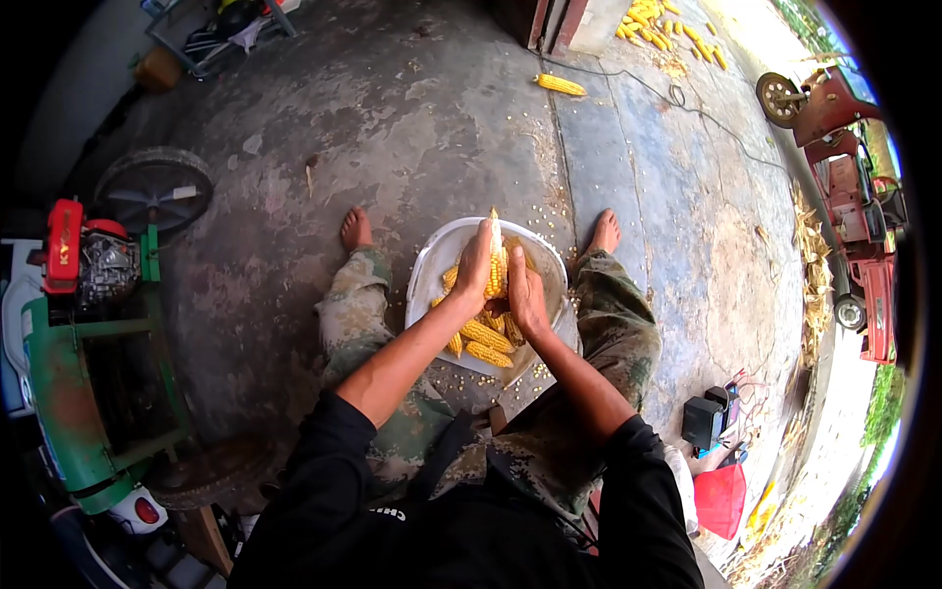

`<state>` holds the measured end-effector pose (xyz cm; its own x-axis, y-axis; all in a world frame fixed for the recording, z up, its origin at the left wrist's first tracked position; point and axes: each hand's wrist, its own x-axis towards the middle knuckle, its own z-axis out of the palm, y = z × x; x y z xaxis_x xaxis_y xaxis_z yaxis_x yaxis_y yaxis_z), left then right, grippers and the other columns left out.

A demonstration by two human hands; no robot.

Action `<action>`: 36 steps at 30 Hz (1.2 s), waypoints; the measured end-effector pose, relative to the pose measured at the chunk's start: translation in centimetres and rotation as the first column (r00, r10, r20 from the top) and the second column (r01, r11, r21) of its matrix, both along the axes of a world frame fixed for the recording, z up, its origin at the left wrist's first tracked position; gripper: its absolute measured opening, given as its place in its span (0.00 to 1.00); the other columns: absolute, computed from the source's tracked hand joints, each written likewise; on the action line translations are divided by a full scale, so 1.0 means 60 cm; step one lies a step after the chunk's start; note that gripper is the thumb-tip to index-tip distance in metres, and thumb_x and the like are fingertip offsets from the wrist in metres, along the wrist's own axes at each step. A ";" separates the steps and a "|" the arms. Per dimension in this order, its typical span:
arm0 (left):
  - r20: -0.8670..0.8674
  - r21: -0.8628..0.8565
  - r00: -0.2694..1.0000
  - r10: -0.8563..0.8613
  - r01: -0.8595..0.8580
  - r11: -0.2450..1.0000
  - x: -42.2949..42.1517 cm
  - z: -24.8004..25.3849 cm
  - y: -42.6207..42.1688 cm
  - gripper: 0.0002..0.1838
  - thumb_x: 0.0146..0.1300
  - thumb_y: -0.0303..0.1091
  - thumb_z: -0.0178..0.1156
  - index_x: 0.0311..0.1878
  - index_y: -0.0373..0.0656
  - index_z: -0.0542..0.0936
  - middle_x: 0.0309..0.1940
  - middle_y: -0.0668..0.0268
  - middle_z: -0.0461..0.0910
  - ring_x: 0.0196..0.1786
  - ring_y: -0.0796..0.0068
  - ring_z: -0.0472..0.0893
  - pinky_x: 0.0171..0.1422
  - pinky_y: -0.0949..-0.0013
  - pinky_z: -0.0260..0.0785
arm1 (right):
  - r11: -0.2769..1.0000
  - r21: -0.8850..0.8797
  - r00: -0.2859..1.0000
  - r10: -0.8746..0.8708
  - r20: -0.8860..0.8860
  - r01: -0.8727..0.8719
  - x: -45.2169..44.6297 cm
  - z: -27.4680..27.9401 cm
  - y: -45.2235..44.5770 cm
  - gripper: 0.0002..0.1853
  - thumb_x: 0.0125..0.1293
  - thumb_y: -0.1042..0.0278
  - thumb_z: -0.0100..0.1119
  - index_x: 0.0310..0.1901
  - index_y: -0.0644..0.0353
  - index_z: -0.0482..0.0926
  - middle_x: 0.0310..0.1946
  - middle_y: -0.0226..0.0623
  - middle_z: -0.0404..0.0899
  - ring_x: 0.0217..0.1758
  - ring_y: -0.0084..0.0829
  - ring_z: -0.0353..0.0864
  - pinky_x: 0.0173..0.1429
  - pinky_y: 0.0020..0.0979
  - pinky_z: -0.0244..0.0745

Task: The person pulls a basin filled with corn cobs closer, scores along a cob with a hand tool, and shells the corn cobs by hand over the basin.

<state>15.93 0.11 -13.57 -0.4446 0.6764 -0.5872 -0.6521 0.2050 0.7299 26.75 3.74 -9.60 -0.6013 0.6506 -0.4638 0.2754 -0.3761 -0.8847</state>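
Between my two hands stands a corn cob (497, 265), its pointed tip away from me. The upper part looks pale and stripped, while yellow kernels cover the part lower down. My left hand (474, 267) closes on its left side. On the other side my right hand (528, 293) grips it, thumb pointing up along the kernels. Both hands are over a white basin (420, 280) on the floor between my feet. Several yellow corn cobs (488, 339) lie in the basin under my wrists. The fingertips are partly hidden behind the cob.
Loose kernels are scattered around the basin. A single corn cob (560, 84) lies ahead, near a black cable (677, 96); a corn pile (648, 22) is beyond. Left stands a green machine (108, 393) with a red engine (65, 245). A red vehicle (844, 187) is at right.
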 end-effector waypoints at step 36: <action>0.025 0.011 0.999 0.043 -0.044 0.999 -0.002 0.023 -0.002 0.37 0.67 0.66 0.51 0.60 0.39 0.71 0.50 0.61 0.74 0.53 0.70 0.74 0.58 0.65 0.68 | 0.804 0.595 0.998 -0.044 0.045 0.008 -0.009 -0.112 -0.004 0.36 0.76 0.39 0.36 0.44 0.73 0.78 0.27 0.42 0.82 0.26 0.37 0.82 0.33 0.36 0.75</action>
<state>15.84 -0.01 -12.16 -0.4592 0.6637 -0.5905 -0.6780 0.1676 0.7157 26.19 3.52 -16.32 -0.5658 0.8244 -0.0121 0.3270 0.2108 -0.9212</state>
